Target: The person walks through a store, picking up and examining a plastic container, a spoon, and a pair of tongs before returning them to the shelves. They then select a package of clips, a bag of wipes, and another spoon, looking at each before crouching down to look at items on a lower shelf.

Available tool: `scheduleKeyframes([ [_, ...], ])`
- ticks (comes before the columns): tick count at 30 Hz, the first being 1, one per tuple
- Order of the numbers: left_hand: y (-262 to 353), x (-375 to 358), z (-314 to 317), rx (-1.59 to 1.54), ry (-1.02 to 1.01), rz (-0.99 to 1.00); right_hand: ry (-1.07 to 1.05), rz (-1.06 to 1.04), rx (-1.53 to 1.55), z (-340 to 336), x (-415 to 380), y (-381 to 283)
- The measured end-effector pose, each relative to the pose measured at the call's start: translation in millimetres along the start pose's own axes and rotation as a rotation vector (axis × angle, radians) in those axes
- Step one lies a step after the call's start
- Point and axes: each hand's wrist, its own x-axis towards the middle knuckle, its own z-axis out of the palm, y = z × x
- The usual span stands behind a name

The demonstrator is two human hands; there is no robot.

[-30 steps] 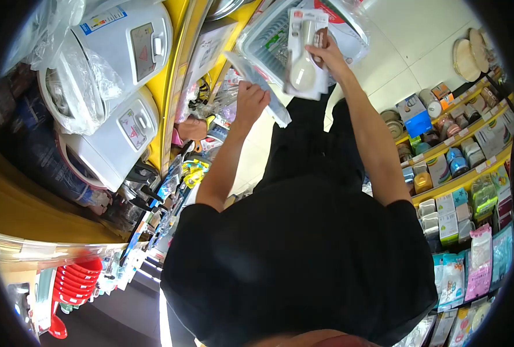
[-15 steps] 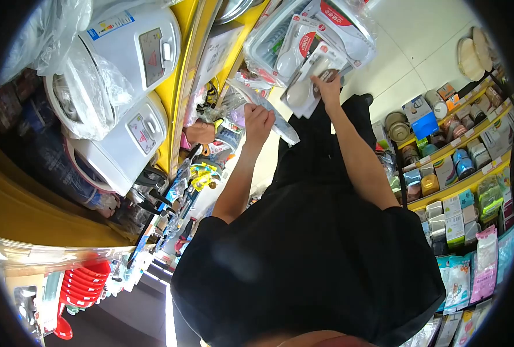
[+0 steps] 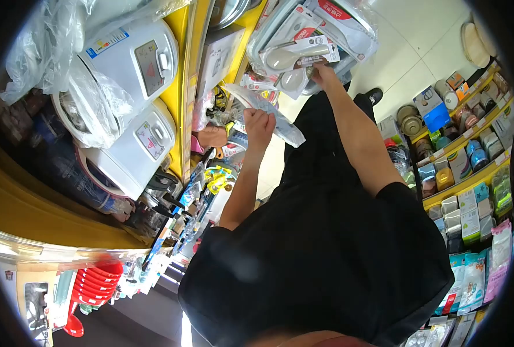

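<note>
packet (image 3: 289, 132) is clamped by left hand (image 3: 260, 124); spoon pack (image 3: 301, 53), pinched by right hand (image 3: 323, 75), is best laid within edges of basket (image 3: 256, 45).

A plain black fabric top (image 3: 320, 260) with short, loose black sleeves (image 3: 393, 195) leaves the forearms (image 3: 358, 130), left hand (image 3: 260, 125) and right hand (image 3: 325, 74) bare, and is worn with long black trousers (image 3: 322, 130) and a dark closed shoe (image 3: 375, 95) bearing small pale marks.

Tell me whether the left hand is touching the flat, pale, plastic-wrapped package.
Touching. The head view shows the left hand closed on the edge of the flat, pale, plastic-wrapped package, no gap between them.
</note>
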Motion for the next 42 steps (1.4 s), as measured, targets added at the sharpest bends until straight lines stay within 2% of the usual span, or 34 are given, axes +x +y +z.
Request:
scheduleKeyframes([
  [1, 0, -1, 0, 0.006, 0.003, 0.014, 0.054, 0.019, 0.010, -5, -2, 2],
  [2, 2, 0, 1, 0.009, 0.007, 0.026, 0.077, 0.012, -0.119, -7, -1, 4],
  [5, 6, 7, 5, -0.037, -0.008, 0.054, 0.077, 0.023, -0.278, 2, -24, -8],
  [6, 8, 9, 6, -0.050, -0.004, 0.078, 0.111, -0.012, -0.387, 14, -45, -15],
  [9, 18, 28, 12, -0.063, -0.026, 0.179, 0.141, -0.189, -0.690, -5, -8, 0],
  [12, 43, 64, 19, 0.024, -0.120, 0.291, -0.032, -0.099, -0.513, -12, -56, -23],
  [16, 70, 116, 53, 0.160, -0.269, 0.392, -0.009, -0.187, -0.455, -52, -101, -59],
  [18, 74, 139, 82, 0.286, -0.388, 0.494, 0.019, -0.208, -0.444, -83, -127, -81],
  [21, 66, 159, 142, 0.419, -0.392, 0.716, 0.109, -0.322, -0.420, -146, -160, -99],
  [22, 60, 165, 156, 0.452, -0.481, 0.795, 0.162, -0.331, -0.442, -172, -169, -102],
  [25, 19, 154, 200, 0.499, -0.568, 0.736, 0.344, -0.360, -0.488, -251, -204, -100],
  [26, 12, 147, 203, 0.482, -0.554, 0.739, 0.338, -0.390, -0.405, -298, -196, -88],
  [27, 8, 139, 212, 0.529, -0.576, 0.697, 0.429, -0.426, -0.430, -317, -215, -83],
  [28, 14, 134, 217, 0.575, -0.592, 0.660, 0.479, -0.404, -0.325, -337, -231, -73],
  [29, 29, 133, 213, 0.563, -0.730, 0.581, 0.496, -0.429, -0.226, -352, -247, -62],
  [30, 49, 130, 201, 0.495, -0.815, 0.559, 0.539, -0.425, -0.236, -356, -273, -55],
  [31, 50, 123, 210, 0.429, -0.798, 0.522, 0.545, -0.386, -0.226, -368, -288, -45],
  [32, 65, 120, 204, 0.472, -0.835, 0.574, 0.519, -0.410, -0.226, -394, -287, -26],
  [33, 72, 112, 200, 0.343, -0.841, 0.570, 0.546, -0.362, -0.189, -380, -315, -24],
  [34, 64, 98, 215, 0.190, -0.863, 0.379, 0.504, -0.359, -0.054, -394, -316, -9],
  [35, 80, 98, 205, 0.171, -1.018, 0.331, 0.526, -0.363, -0.024, -406, -316, 9],
  [36, 72, 92, 215, 0.066, -1.041, 0.410, 0.574, -0.362, 0.038, -402, -323, 20],
  [37, 69, 89, 228, 0.030, -1.010, 0.349, 0.634, -0.389, 0.029, -403, -322, 35],
  [38, 70, 94, 235, 0.061, -1.030, 0.345, 0.560, -0.398, 0.043, -402, -326, 44],
  [39, 78, 105, 242, 0.092, -1.044, 0.339, 0.656, -0.521, -0.413, -411, -318, 54],
  [40, 102, 121, 236, 0.138, -1.106, 0.347, 0.724, -0.764, -0.799, -443, -276, 87],
  [41, 125, 137, 228, 0.190, -1.165, 0.347, 0.896, -1.006, -1.177, -478, -233, 122],
  [42, 138, 155, 232, 0.171, -1.148, 0.377, 0.831, -0.853, -1.080, -477, -254, 121],
])
